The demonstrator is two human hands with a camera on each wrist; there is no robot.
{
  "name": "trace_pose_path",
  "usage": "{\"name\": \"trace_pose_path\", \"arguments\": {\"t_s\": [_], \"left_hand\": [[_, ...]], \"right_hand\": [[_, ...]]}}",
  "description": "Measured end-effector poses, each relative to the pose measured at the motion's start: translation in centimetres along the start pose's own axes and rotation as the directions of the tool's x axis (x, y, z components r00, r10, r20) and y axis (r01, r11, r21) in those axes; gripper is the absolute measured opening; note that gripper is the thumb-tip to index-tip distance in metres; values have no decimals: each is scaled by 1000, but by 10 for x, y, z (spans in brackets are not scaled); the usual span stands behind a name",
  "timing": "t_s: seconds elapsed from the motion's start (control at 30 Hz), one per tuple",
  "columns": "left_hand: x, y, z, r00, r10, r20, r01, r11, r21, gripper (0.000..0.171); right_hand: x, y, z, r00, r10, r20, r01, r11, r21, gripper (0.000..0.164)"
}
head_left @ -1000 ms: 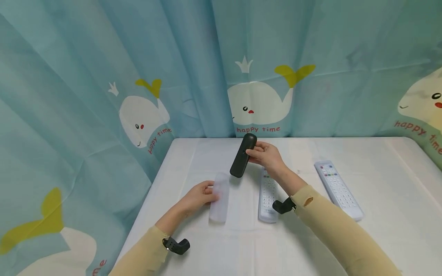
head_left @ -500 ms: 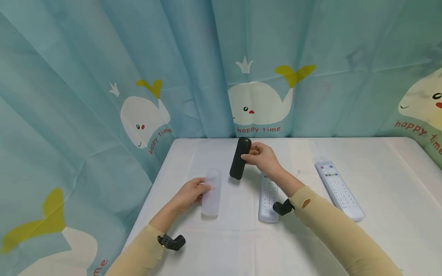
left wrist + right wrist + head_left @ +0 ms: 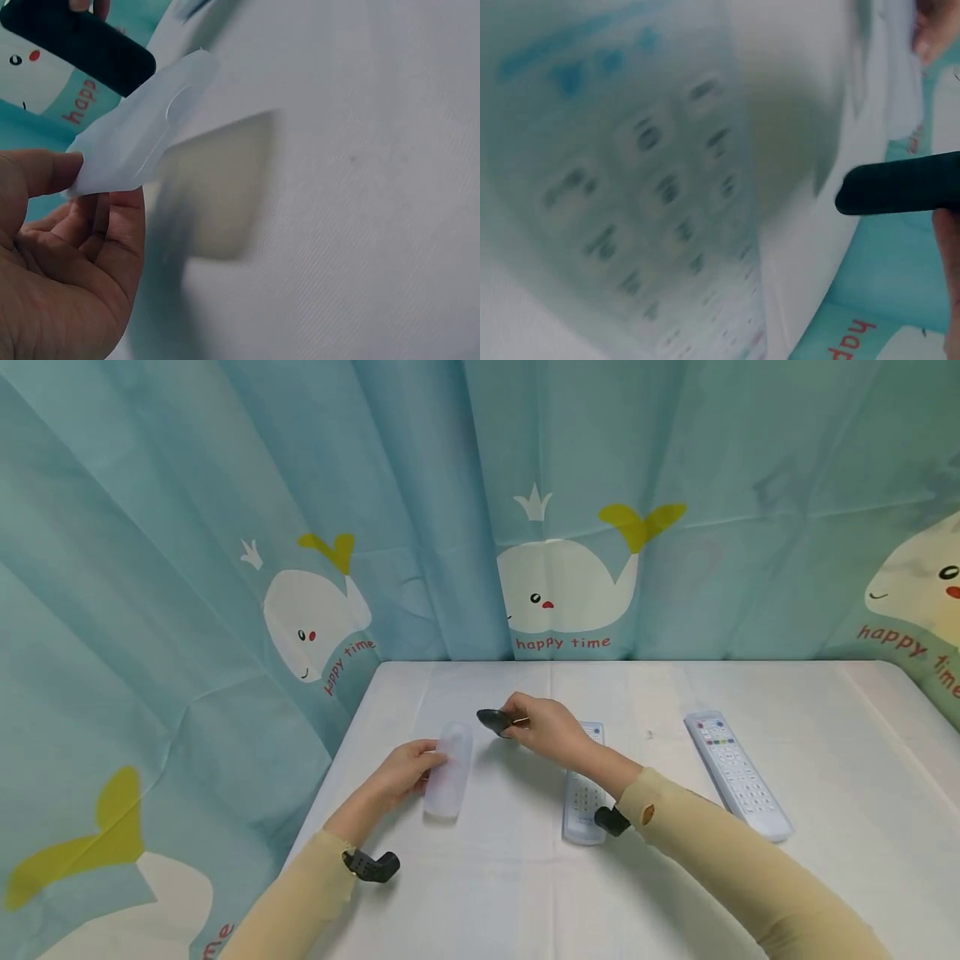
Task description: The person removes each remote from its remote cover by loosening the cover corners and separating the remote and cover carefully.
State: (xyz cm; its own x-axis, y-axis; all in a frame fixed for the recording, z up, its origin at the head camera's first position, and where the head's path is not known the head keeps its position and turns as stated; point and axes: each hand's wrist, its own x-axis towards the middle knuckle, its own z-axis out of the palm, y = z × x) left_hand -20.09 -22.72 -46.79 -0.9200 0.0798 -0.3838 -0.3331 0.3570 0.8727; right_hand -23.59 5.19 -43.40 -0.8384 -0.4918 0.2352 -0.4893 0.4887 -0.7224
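Observation:
A translucent remote control cover [image 3: 450, 775] is pinched between the thumb and fingers of my left hand [image 3: 401, 771], tilted over the left of the table. In the left wrist view that cover [image 3: 146, 127] looks thin and flexible, with an opening along its face. My right hand [image 3: 551, 731] grips a black remote control [image 3: 492, 721], held in the air just right of the cover and seen nearly end-on from the head. The left wrist view shows the black remote [image 3: 86, 49] beyond the cover, apart from it. Its buttons are not visible.
Under my right forearm lies a white remote control [image 3: 583, 806] in a clear cover, partly hidden by the arm. Farther right, another covered white remote [image 3: 738, 777] lies slanted on the white table [image 3: 840, 735]. A blue whale-print curtain [image 3: 435, 527] hangs behind.
My left hand has carried the cover a little left and away from me. My right hand has moved left and down, turning the black remote from nearly upright to end-on.

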Motion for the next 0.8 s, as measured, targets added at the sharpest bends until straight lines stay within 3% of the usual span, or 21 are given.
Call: {"name": "trace_pose_path", "arguments": {"t_s": [0.07, 0.1, 0.2, 0.3, 0.63, 0.8], "left_hand": [[2, 0, -2, 1000, -8, 3, 8, 1000, 10, 46], [3, 0, -3, 1000, -11, 3, 11, 1000, 14, 46], [5, 0, -5, 1000, -21, 6, 21, 1000, 23, 46], [6, 0, -6, 999, -33, 3, 33, 999, 17, 46], [12, 3, -7, 999, -43, -14, 44, 998, 34, 46], [17, 4, -7, 999, -42, -15, 43, 997, 58, 44]], "right_hand": [[-1, 0, 3, 993, -115, 37, 120, 982, -149, 24], [-2, 0, 4, 982, -179, 59, 188, 956, -225, 25], [-4, 1, 7, 932, -339, 129, 362, 844, -397, 26], [-5, 5, 11, 878, -439, 191, 475, 751, -459, 25], [-6, 9, 22, 782, -523, 339, 614, 557, -559, 22], [-4, 8, 27, 749, -533, 393, 655, 505, -562, 19]]}}
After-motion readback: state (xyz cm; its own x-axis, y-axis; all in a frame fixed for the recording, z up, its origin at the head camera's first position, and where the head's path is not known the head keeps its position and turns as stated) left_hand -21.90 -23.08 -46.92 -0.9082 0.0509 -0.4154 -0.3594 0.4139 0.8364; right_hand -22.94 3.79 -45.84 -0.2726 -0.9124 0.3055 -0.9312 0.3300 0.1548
